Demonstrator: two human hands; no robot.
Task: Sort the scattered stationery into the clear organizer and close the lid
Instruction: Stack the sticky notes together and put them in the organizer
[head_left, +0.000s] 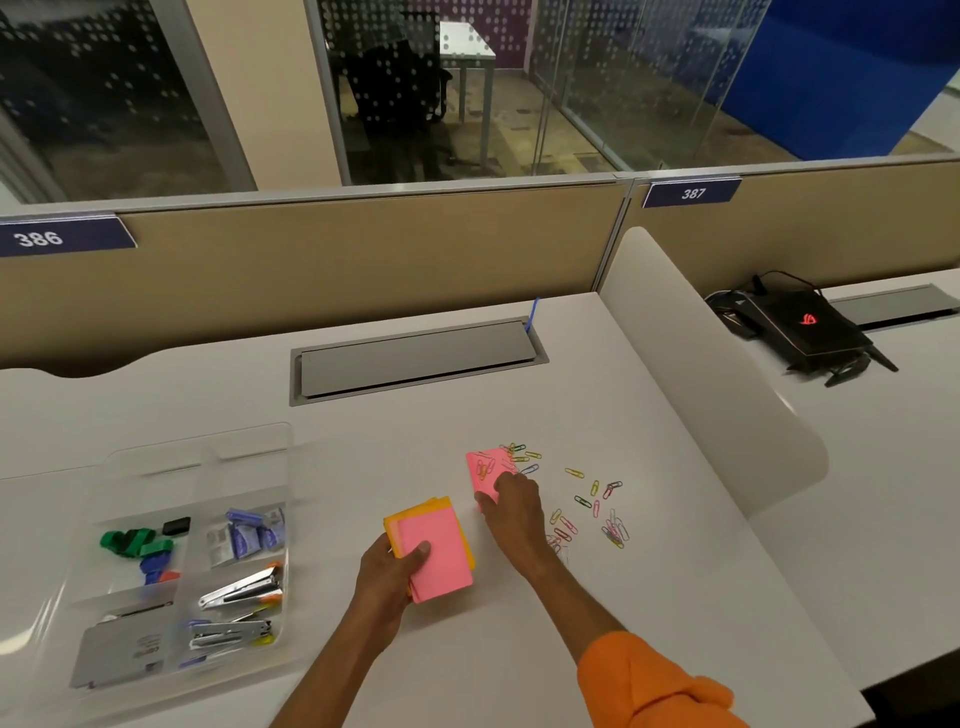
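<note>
1. The left hand (395, 566) grips a stack of sticky notes (439, 556), pink on top and orange beneath, thumb across the top sheet and fingers curled under. It should hold the stack level so the pads do not fan apart.
2. Just beyond, the right hand (511, 512) has its fingers bent onto the near edge of a pink pad (485, 467) lying flat on the desk (519, 649), thumb at the pad's corner, pinching it.
3. A few paper clips (587, 504) lie on that pad, with more scattered to its right. Tilting the pad as it rises should shed them before it joins the stack.
4. The organizer (249, 441) sits well apart to the left, open on top. It holds staplers (241, 590), staple boxes and coloured clips, and I judge both pads and clips have yet to go in.
5. The desk is smooth and white, so a pad may slide; lifting from one corner seems safest.
6. Farther off are a grey cable hatch (415, 356), a tan partition (363, 249) numbered 386 and 387, and a black device (800, 327) on the next desk.
7. Behind stand glass walls (623, 78) and a dim room.
</note>
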